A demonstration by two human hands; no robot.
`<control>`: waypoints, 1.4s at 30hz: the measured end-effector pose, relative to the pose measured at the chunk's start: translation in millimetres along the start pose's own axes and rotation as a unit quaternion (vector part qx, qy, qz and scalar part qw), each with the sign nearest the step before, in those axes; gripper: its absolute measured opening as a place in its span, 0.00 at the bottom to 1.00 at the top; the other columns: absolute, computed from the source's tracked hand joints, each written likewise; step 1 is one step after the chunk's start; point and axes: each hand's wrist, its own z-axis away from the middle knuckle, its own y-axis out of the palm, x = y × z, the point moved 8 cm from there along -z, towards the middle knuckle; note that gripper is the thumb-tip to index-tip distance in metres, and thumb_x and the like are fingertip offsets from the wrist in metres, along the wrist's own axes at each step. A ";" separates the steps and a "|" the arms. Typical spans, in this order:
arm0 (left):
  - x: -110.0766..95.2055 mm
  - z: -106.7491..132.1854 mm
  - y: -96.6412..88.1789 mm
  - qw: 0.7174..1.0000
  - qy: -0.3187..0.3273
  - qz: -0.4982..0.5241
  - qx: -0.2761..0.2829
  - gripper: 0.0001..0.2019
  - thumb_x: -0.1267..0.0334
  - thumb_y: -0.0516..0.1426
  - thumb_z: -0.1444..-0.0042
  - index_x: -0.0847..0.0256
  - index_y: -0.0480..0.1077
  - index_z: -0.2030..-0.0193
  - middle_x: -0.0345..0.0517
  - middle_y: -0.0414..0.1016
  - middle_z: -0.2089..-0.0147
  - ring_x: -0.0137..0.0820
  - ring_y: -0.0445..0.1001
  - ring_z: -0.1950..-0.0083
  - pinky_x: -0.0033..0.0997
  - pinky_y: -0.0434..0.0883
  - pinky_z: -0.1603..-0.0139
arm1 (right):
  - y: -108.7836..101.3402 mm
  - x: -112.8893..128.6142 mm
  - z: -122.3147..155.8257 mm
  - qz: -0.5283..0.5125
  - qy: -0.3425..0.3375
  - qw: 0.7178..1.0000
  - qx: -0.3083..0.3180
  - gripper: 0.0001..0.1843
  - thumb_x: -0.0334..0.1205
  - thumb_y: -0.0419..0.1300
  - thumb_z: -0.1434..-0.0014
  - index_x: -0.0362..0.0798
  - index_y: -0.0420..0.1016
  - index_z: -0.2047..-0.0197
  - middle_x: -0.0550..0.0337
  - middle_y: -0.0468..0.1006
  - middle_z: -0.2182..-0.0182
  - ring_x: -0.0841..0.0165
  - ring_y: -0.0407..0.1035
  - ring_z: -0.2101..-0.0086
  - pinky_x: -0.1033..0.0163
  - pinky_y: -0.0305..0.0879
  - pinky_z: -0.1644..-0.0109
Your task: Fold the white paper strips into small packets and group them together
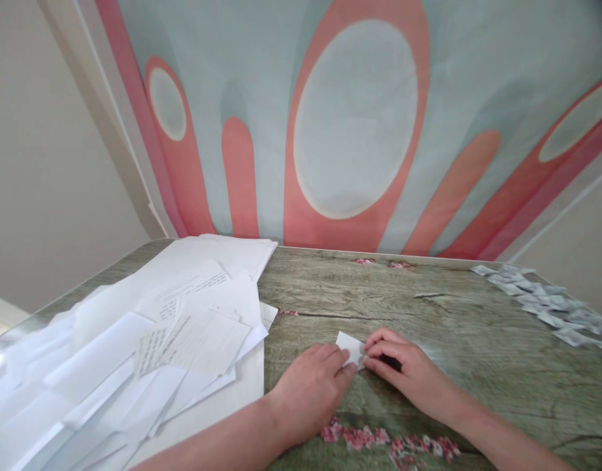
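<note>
A small piece of white paper [348, 343] lies between my two hands, low over the wood-patterned tabletop. My left hand [316, 381] grips its left and near side, with the thumb and fingers closed on it. From the right, my right hand [397, 364] pinches the paper's right edge between thumb and fingertips. The fingers cover much of the paper, so its full shape and any folds cannot be made out.
At left, a large heap of white paper sheets [109, 353] spreads over the table, some printed pieces [210, 340] on top. Several small folded paper pieces [550, 302] overlap along the right back edge. A patterned backdrop [261, 78] rises behind the wood-patterned table [501, 366].
</note>
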 end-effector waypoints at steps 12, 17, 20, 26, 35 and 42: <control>-0.6 0.6 2.0 1.000 -0.004 0.003 0.010 0.19 0.70 0.46 0.40 0.67 0.58 0.42 0.54 0.67 0.45 0.38 0.66 0.46 0.39 0.66 0.47 | 0.6 -5.6 -3.3 0.016 0.007 0.999 -0.039 0.07 0.42 0.54 0.40 0.49 0.69 0.67 0.58 0.69 0.64 0.67 0.65 0.63 0.62 0.63 0.59; -2.1 0.8 0.9 1.000 -0.001 0.004 0.008 0.18 0.69 0.46 0.39 0.65 0.59 0.42 0.54 0.68 0.47 0.37 0.65 0.46 0.39 0.66 0.47 | 0.7 -4.6 -3.9 0.023 0.005 0.999 -0.042 0.07 0.41 0.55 0.40 0.48 0.70 0.67 0.58 0.69 0.65 0.67 0.65 0.63 0.61 0.63 0.60; -2.5 0.9 1.3 1.000 -0.004 -0.002 0.004 0.17 0.69 0.47 0.38 0.65 0.60 0.43 0.54 0.67 0.47 0.37 0.65 0.46 0.39 0.65 0.46 | 0.6 -4.4 -4.4 0.029 0.008 0.998 -0.047 0.07 0.41 0.55 0.40 0.48 0.70 0.67 0.58 0.70 0.65 0.67 0.66 0.64 0.61 0.63 0.60; -2.9 1.1 2.6 1.000 -0.007 -0.011 0.016 0.17 0.68 0.47 0.38 0.66 0.60 0.43 0.54 0.67 0.47 0.38 0.65 0.46 0.38 0.65 0.47 | 0.5 -4.8 -4.8 0.033 0.008 0.998 -0.060 0.08 0.42 0.55 0.41 0.48 0.70 0.67 0.58 0.70 0.66 0.67 0.66 0.65 0.62 0.64 0.62; -2.9 1.2 4.5 1.000 -0.007 -0.009 0.015 0.16 0.68 0.47 0.39 0.66 0.60 0.44 0.55 0.68 0.48 0.38 0.65 0.46 0.39 0.66 0.48 | 2.0 -7.0 -4.6 0.034 0.010 0.998 -0.054 0.05 0.40 0.56 0.41 0.48 0.70 0.67 0.58 0.69 0.65 0.67 0.65 0.64 0.61 0.64 0.62; -3.8 0.6 4.2 1.000 -0.006 -0.012 0.020 0.17 0.68 0.48 0.39 0.67 0.60 0.44 0.57 0.67 0.48 0.39 0.65 0.46 0.39 0.66 0.49 | 2.7 -5.7 -5.4 0.036 0.005 0.998 -0.054 0.05 0.39 0.55 0.42 0.48 0.69 0.67 0.58 0.69 0.66 0.67 0.65 0.65 0.61 0.64 0.62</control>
